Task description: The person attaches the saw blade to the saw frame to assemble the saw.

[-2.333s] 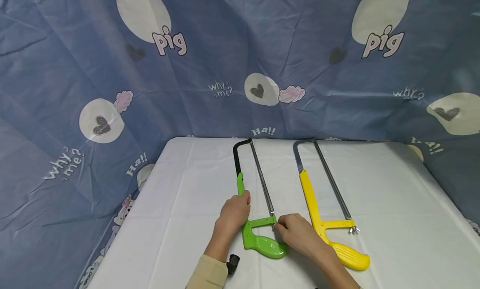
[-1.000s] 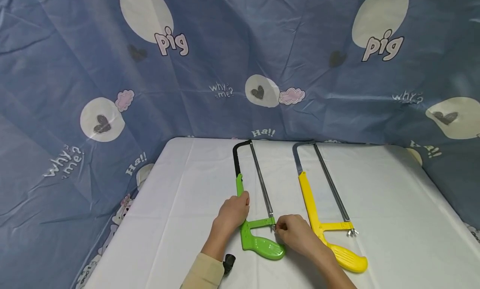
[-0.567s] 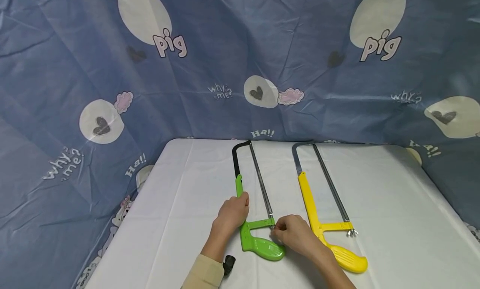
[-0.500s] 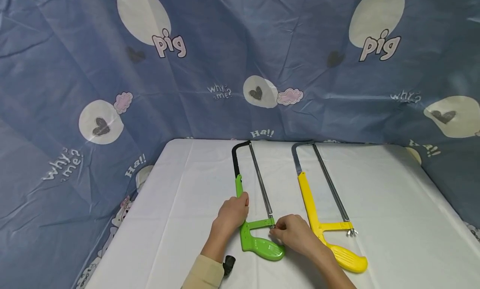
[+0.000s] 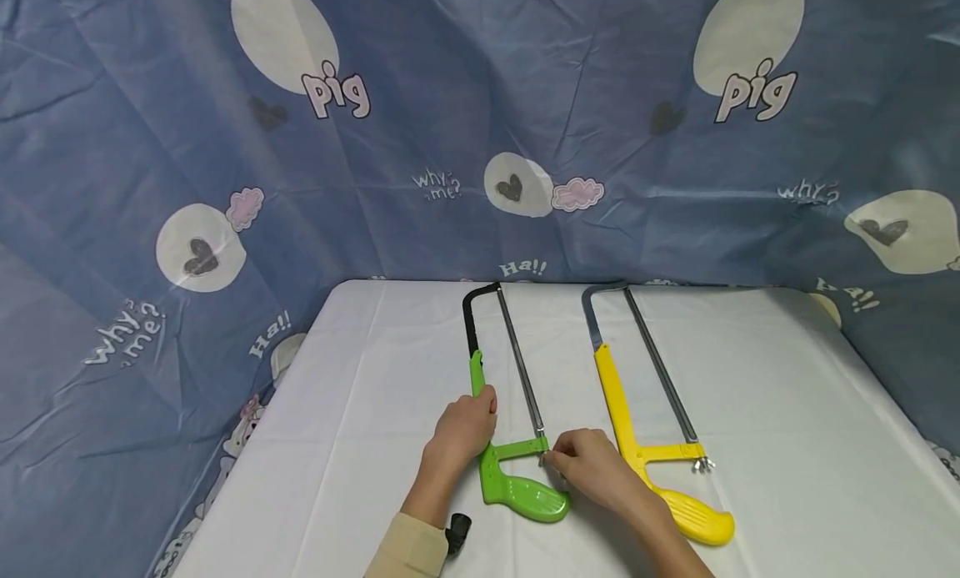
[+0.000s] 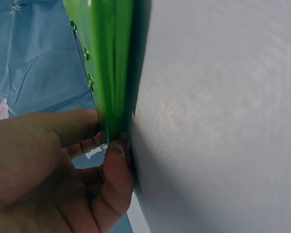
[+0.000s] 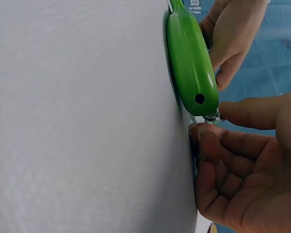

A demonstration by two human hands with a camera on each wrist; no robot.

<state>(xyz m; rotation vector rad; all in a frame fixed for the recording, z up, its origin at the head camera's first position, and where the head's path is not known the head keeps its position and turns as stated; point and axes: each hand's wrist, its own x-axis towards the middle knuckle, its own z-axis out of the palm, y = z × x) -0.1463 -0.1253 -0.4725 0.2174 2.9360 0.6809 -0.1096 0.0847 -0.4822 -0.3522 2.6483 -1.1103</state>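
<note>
A green hacksaw [image 5: 534,500] lies on the white-covered table, its black front end pointing away. My left hand [image 5: 461,428] grips the green frame; in the left wrist view thumb and fingers close round its lower edge [image 6: 111,63]. At the near end of the blade [image 5: 521,361], my right hand [image 5: 588,461] pinches the small metal wing nut [image 7: 212,117] below the crossbar. The right wrist view has the thumb on one side of the nut and the index finger on the other, just past the handle's end [image 7: 196,73].
A yellow hacksaw [image 5: 617,394] lies parallel on the right, its handle partly behind my right wrist. Its wing nut [image 5: 703,464] shows. White cloth covers the table [image 5: 397,353]; a blue printed curtain [image 5: 420,111] hangs behind. A small black piece [image 5: 457,532] sits at the left cuff.
The right thumb and fingers have shifted back and forth around the wing nut, parting and closing on it. My left hand and both hacksaws have stayed in place.
</note>
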